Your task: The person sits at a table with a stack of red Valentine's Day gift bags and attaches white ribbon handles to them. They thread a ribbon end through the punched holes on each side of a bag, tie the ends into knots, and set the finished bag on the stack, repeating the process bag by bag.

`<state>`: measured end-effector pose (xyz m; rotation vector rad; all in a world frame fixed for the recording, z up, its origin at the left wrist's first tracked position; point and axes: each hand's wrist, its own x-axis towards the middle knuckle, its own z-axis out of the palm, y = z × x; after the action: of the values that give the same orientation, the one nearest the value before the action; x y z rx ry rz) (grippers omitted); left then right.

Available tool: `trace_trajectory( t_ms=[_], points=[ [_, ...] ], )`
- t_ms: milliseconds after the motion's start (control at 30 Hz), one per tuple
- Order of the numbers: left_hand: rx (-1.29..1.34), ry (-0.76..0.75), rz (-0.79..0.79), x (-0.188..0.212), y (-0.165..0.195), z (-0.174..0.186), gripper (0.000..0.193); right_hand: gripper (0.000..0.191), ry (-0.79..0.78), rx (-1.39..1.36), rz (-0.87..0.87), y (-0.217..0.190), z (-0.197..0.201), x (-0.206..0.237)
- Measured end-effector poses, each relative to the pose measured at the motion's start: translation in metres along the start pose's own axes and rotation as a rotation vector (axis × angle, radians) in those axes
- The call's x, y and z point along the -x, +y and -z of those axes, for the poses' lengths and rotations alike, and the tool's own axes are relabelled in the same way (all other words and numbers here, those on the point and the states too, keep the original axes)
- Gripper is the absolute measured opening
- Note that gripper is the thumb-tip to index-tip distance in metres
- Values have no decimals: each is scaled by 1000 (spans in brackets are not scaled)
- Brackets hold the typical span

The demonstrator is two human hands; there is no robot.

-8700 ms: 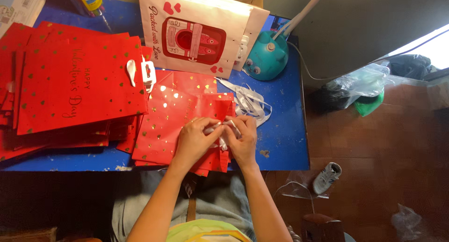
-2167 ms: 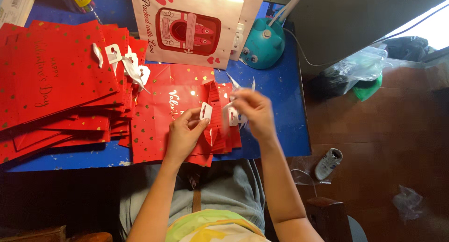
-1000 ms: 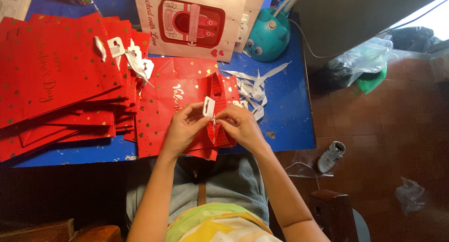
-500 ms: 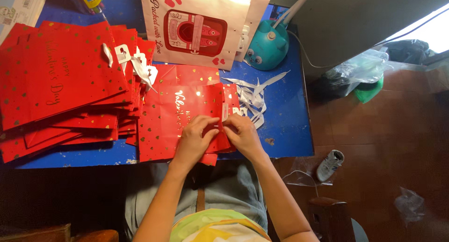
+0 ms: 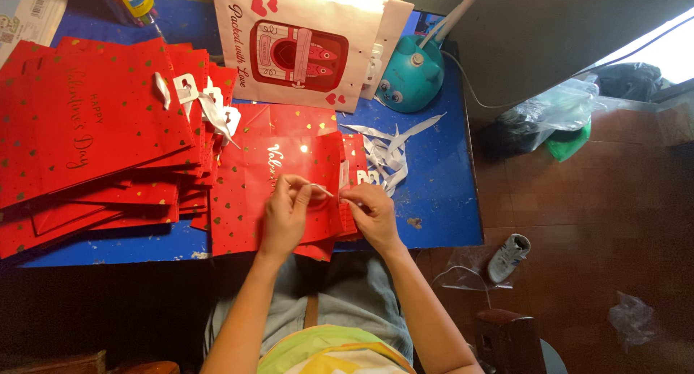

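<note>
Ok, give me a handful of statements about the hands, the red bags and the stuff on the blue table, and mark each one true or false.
1. Both hands work at the red bag lying in front of the person. True.
2. The left hand and right hand pinch a thin white ribbon between them. True.
3. The stack of red bags lies right of the hands. False: it lies to their left.
4. The teal lamp base stands on the floor. False: it stands on the blue table.
5. A shoe lies on the floor. True.

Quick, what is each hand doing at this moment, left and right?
Left hand: fingers pinched on a thin white strip, above the red gift bag.
Right hand: fingers closed on the same strip's other end.
</note>
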<state>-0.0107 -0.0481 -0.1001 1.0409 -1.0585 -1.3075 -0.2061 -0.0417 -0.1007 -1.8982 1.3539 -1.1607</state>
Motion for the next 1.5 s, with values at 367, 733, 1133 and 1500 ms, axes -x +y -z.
trace_trajectory(
  t_ms=[367, 733, 1133, 1500],
  points=[
    [-432, -117, -14, 0, -5, -4, 19, 16, 0, 92, 31, 8, -2, -4],
    [-185, -55, -50, -7, -4, 1, 32, 11, 21, 89, 48, 6, -2, -5],
    [-16, 74, -34, -7, -8, -6, 19, 15, 10, 112, 53, -2, 1, -7],
    [-244, 29, -53, 1, -4, -14, 17, 15, -7, 118, 100, -3, 3, -7]
  ],
)
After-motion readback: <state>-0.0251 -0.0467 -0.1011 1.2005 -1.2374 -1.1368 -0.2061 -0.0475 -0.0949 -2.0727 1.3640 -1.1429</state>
